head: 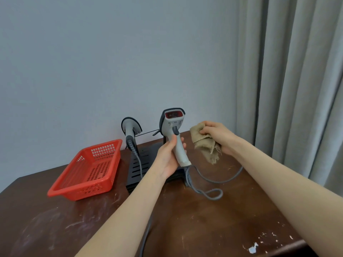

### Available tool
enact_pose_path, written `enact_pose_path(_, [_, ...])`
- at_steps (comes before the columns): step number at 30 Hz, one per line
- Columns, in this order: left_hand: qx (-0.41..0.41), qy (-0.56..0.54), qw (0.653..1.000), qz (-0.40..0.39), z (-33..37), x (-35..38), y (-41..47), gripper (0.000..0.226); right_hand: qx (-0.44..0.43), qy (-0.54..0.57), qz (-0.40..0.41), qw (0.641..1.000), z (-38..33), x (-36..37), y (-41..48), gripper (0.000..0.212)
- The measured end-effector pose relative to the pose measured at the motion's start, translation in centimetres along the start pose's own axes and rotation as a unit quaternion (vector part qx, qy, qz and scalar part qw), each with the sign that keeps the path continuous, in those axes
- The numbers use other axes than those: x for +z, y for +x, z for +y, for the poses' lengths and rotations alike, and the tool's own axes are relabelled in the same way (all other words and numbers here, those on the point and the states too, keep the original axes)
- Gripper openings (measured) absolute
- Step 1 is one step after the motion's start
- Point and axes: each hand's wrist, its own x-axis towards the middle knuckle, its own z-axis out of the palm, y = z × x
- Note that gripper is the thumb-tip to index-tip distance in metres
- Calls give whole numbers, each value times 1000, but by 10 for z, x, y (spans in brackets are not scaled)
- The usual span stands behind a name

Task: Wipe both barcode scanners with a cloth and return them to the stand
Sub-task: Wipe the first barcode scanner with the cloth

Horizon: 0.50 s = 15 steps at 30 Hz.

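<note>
**One scanner raised, cloth bunched beside it**

The left hand (167, 157) grips the handle of a grey barcode scanner (174, 127), held upright with its red window facing the camera. The right hand (218, 137) clutches a tan burlap cloth (204, 145) just beside the scanner, apart from it. The second scanner (130, 129) hangs on the black stand (140, 165), behind the left forearm. A red basket (89, 170) sits left of the stand on the wooden table (213, 223).

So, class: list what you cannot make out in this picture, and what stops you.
- Head view: the print on the held scanner is too small to read.
- Head view: part of the stand is hidden behind that scanner and the left hand.
- Head view: the second scanner is turned away, window unseen.
- Head view: a grey cable runs off the bottom edge.
</note>
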Motion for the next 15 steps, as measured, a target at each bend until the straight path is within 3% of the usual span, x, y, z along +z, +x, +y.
enact_pose_path(3, [-11,0,1000,-8,-5,-1,-3,23,-21,14,39,999,-5,3,-2,24])
enact_pose_path(5, [-14,2,1000,-8,-7,1,-3,28,-49,13,86,995,-8,5,-2,16])
enact_pose_path(6, [-12,5,1000,-10,-8,2,-3,33,-64,18,109,992,-10,6,-1,9])
enact_pose_path(8, [-8,16,1000,-6,-10,2,-2,48,-95,17,140,985,-13,7,-2,16])
enact_pose_path(11, [-15,20,1000,13,-12,3,0,64,-150,-93,168,970,-19,10,-7,15])
enact_pose_path(15, [-17,27,999,37,-17,5,0,61,-250,-240,178,921,-20,16,-13,14])
